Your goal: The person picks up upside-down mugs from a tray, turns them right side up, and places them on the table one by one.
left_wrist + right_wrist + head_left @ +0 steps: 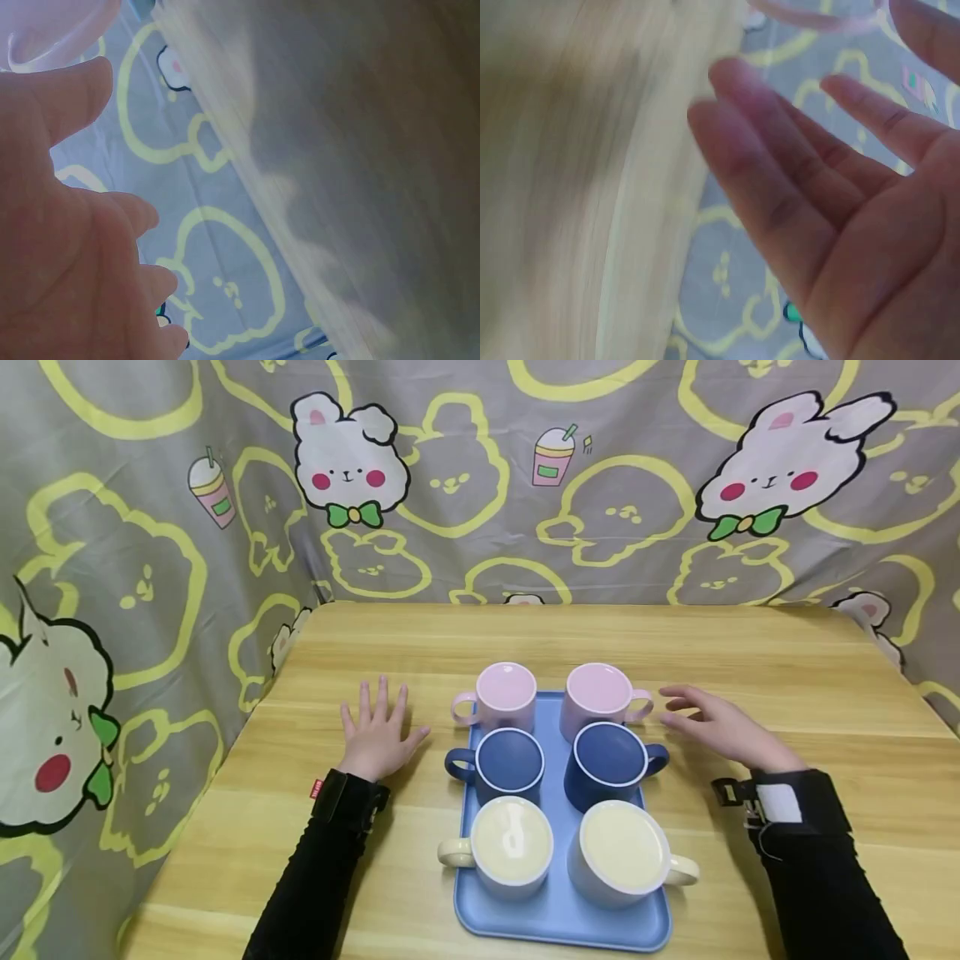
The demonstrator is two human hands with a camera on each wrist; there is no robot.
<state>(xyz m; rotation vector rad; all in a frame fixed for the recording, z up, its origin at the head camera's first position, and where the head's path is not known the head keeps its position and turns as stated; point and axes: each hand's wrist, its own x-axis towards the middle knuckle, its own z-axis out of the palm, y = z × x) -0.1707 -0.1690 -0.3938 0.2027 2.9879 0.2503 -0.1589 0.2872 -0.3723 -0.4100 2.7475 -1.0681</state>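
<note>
Cream mugs (pixel 512 847): handles (pixel 454 853) out, prob. for easy access.
L grip (pixel 375 739): I see wide, empty.
R grip (pixel 726 729): loosely spread, empty.

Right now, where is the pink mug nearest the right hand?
In the head view, the pink mug stands at the far right corner of the blue tray, behind the right dark blue mug and left of the right hand.

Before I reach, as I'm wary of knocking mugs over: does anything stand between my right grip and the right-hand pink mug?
Nothing visible does: the right grip is beside the pink mug, fingertips facing its handle.
</note>
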